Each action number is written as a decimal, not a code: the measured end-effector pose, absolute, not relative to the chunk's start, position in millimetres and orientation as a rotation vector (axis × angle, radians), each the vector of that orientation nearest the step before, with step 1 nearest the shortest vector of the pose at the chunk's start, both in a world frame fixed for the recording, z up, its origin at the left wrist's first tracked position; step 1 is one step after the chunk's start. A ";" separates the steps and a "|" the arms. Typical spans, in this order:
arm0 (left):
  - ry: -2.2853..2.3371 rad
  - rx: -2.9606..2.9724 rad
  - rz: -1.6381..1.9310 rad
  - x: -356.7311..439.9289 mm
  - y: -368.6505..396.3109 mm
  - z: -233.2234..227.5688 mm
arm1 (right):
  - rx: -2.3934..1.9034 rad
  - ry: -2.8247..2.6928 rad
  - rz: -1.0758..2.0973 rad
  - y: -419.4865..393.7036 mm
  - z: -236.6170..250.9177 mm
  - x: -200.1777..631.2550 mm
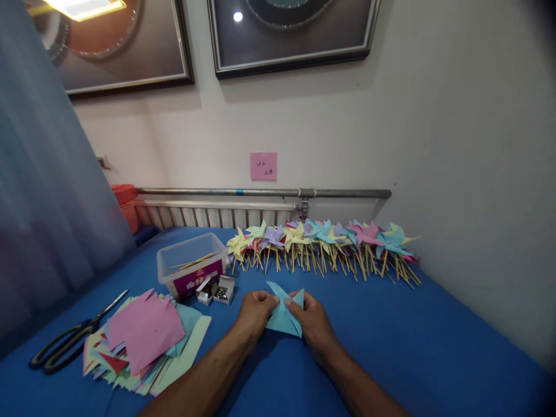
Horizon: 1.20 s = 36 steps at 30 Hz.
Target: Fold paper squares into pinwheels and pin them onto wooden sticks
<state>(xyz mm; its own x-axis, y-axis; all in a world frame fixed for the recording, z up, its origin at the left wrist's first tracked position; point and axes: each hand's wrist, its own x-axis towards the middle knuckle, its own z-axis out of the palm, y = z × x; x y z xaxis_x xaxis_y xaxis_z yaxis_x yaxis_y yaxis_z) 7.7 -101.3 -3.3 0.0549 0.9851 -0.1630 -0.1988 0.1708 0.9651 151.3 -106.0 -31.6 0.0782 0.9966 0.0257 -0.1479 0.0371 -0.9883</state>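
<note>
your left hand (255, 311) and right hand (314, 319) pinching blue paper (283, 319), pinwheels (321, 231) along the far worktop (417, 341) edge

Head-worn view, facing forward, angled down

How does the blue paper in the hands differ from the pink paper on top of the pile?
The blue paper is held by the left hand and right hand; the pink paper lies on the pile. The blue paper has bent flaps; the pink paper looks mostly flat. Both have pointed corners.
</note>
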 end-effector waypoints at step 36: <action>1.344 1.918 1.174 -2.9 -105.3 -3.7 | -0.920 -0.740 1.456 -114.7 -17.8 150.3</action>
<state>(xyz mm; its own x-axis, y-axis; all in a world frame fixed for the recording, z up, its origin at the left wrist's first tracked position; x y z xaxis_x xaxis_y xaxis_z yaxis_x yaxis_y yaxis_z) -2.9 -105.3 -3.7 0.1335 0.9245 0.3569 0.4779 -0.3756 0.7941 150.3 -114.7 -17.8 0.0135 0.9928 -0.1186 -0.4891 -0.0969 -0.8668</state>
